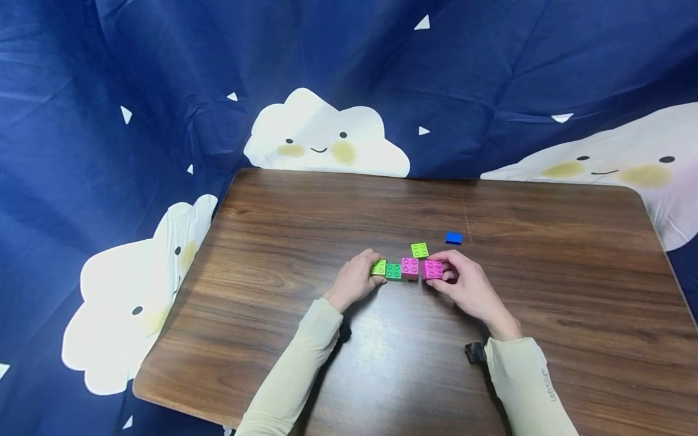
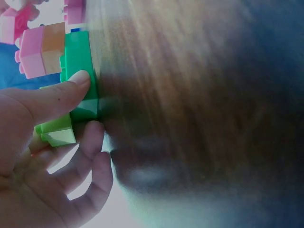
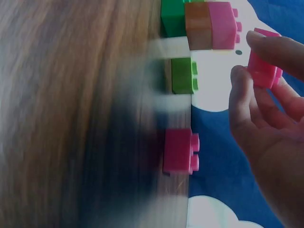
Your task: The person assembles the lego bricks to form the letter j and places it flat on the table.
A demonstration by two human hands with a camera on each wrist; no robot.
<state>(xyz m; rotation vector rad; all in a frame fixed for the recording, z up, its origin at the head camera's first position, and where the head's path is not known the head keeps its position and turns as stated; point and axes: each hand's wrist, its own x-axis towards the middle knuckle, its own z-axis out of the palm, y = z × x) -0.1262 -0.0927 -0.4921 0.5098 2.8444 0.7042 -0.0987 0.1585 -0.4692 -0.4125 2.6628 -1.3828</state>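
Note:
On the table my left hand (image 1: 357,280) grips the left end of a joined brick build. The build has a green brick (image 2: 81,57) at the bottom, a lime brick (image 2: 58,128) at its left end, and an orange brick (image 3: 198,26) with a pink brick (image 1: 409,266) on top at its right. The left thumb presses the green brick's side. My right hand (image 1: 470,286) pinches a loose pink brick (image 3: 263,66) between thumb and fingers, lifted off the table and just right of the build, apart from it.
Behind the build lies a separate lime brick (image 1: 419,249). A blue brick (image 1: 454,238) lies farther back to the right. Another pink brick (image 3: 178,151) rests on the table in the right wrist view. A blue curtain (image 1: 338,54) hangs behind the wooden table (image 1: 572,254).

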